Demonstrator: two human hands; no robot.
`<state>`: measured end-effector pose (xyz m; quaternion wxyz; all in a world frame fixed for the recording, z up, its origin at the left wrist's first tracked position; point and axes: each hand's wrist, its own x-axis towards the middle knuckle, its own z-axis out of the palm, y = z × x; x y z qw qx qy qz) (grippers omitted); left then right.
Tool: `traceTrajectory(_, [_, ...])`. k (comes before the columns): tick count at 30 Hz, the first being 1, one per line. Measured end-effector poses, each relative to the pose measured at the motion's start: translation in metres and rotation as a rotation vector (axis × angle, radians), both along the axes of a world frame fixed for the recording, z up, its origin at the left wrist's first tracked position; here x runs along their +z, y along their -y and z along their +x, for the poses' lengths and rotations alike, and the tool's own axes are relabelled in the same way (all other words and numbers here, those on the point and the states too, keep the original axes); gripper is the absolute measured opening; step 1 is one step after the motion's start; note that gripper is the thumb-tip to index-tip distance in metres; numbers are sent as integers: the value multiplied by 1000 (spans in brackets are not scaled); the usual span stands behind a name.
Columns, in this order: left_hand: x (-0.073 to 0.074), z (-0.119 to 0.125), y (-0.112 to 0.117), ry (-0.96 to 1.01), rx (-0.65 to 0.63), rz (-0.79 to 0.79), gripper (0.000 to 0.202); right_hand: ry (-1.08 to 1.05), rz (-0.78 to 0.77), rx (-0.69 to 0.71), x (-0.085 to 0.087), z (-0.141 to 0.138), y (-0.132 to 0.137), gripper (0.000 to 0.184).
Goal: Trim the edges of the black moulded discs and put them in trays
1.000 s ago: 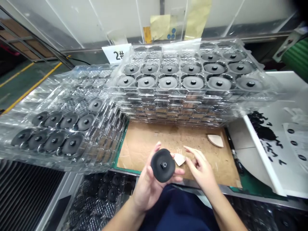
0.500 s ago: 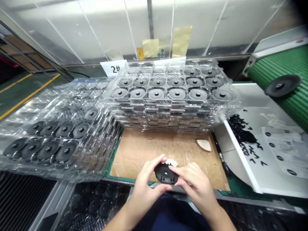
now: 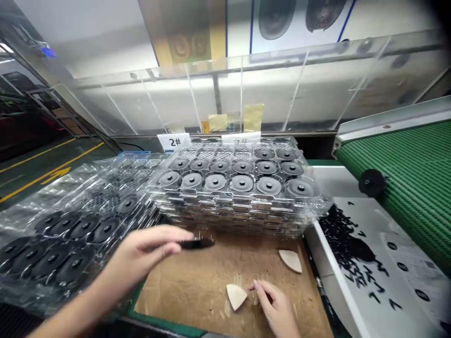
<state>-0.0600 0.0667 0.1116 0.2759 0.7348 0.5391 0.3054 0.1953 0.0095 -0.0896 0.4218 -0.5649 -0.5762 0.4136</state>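
Observation:
My left hand point(image 3: 155, 246) pinches a round black plastic disc point(image 3: 198, 242) at its edge. The disc is held nearly level above the cardboard point(image 3: 197, 272), with small prongs standing up from it. Over the front of the cardboard, my right hand point(image 3: 273, 303) has its fingers drawn together; whether they hold something small cannot be made out. Just left of its fingertips lies a cream wedge-shaped piece point(image 3: 236, 296). A second cream wedge point(image 3: 291, 261) rests farther right.
Clear trays with grey-black discs are stacked behind point(image 3: 243, 199) and at left point(image 3: 105, 206). On the right, a white tray point(image 3: 355, 300) holds small black clips point(image 3: 338, 234). A green ribbed conveyor point(image 3: 405, 159) carries another black disc point(image 3: 372, 183).
My hands have parted. The left one has carried the disc left and away from me, while the right has let go and lowered to the cardboard. My view has tilted up.

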Motion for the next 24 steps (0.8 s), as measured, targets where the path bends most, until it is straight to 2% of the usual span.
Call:
traceTrajectory(3, [35,28,-75,-219,-152,365,14,-69,-44,-34,8,16,-2,48])
traceTrajectory(5, [47,53,-134,-353,-103,489,21,-153,-60,-104,25,28,-6,45])
traceTrajectory(6, [49,66,-163,-425,-79,469,23,-241,-67,-170,36,35,-10,46])
traceTrajectory(8, [48,89,-215,-438,-63,447,27,-517,-40,-372,61,48,-26,55])
traceTrajectory(10, [38,107,-256,-440,-45,387,30,-789,44,-575,82,63,-52,61])
traceTrajectory(13, [20,124,-287,-458,-82,264,28,-882,126,-681,98,87,-99,59])
traceTrajectory(16, [14,125,-285,-432,-95,293,31,-927,171,-725,101,109,-139,55])
traceTrajectory(19, [30,109,-254,-396,-104,347,42,-988,234,-755,106,123,-161,52])
traceTrajectory(22, [48,79,-193,-397,-194,286,46,-1046,271,-762,116,132,-171,50])
traceTrajectory(24, [46,56,-136,-368,-323,238,44,-1074,273,-759,122,137,-176,50])
